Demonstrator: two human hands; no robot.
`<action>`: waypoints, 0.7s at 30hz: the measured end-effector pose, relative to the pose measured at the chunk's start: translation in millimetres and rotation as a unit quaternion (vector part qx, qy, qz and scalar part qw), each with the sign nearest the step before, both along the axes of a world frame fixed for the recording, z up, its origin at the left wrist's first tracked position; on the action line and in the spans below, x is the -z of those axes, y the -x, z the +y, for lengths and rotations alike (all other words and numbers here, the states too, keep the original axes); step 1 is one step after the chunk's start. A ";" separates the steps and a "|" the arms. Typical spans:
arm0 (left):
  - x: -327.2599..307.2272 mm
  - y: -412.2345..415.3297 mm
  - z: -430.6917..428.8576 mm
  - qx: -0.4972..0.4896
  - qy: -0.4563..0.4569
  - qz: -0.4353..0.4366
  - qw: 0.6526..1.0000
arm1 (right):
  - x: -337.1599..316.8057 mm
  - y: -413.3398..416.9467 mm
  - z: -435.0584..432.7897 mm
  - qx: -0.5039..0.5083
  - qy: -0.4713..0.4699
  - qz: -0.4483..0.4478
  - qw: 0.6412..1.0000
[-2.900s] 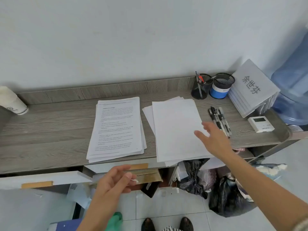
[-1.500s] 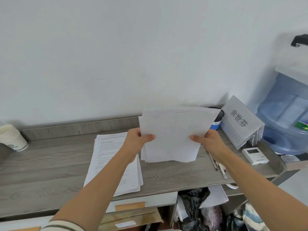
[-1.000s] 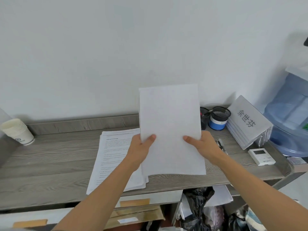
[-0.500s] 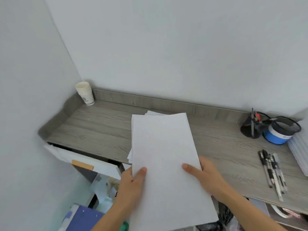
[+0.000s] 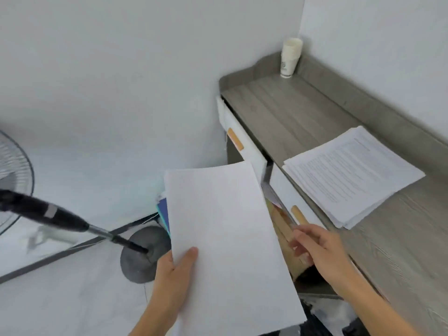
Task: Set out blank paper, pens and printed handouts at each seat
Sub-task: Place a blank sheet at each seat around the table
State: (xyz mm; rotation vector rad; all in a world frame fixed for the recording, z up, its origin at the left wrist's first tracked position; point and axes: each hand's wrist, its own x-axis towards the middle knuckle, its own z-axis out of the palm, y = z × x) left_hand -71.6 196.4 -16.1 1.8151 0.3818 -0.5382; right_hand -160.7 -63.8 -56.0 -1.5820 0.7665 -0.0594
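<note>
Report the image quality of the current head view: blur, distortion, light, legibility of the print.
Head view: soft, even light with faint shadows and no glare; the right hand is slightly motion-blurred, the left hand on the blank paper sharper; wide-angle lens bends the desk edge and fan pole; the printed handouts show lines of text, too soft to read.

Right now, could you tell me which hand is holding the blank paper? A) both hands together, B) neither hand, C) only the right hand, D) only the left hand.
D: the left hand pinches the lower left edge of the blank paper with its thumb on top, while the right hand is open and apart from the sheets, beside the desk.
</note>
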 end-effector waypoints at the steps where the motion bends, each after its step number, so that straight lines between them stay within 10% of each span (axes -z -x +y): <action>1: -2.2 10.3 17.1 -0.029 0.000 -0.004 1.000 | 1.3 -4.7 11.1 -0.029 -0.002 0.005 1.000; 21: 2.4 219.5 368.0 -0.496 0.018 -0.048 0.867 | -19.6 -52.4 416.1 -0.520 0.023 -0.042 0.853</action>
